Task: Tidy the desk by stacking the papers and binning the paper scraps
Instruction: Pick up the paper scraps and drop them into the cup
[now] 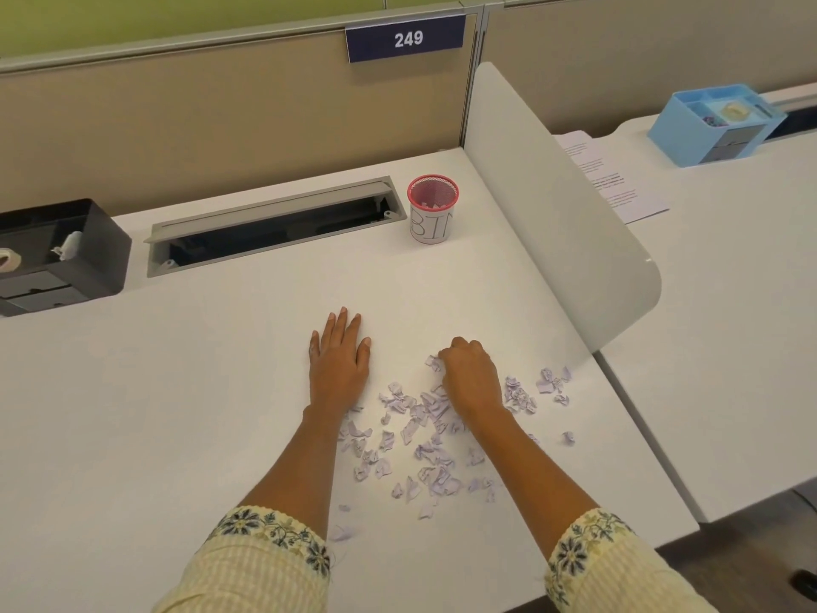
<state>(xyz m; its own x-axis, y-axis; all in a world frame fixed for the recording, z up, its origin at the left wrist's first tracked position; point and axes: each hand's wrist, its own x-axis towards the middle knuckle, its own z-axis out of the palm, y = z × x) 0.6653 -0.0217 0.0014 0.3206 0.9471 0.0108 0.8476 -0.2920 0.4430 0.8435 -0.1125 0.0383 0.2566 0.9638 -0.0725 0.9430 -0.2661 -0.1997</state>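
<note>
Crumpled lilac paper scraps (415,429) litter the white desk (177,413). Right hand (471,376) curls its fingers around some; left hand (339,353) lies flat, fingers straight and nearly together.

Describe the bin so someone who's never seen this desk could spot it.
Find the long grey cable slot at the back of the white desk. Just right of it stands a small pink mesh cup. Unlike the black organiser further left, it wears paper handwritten BIN.
</note>
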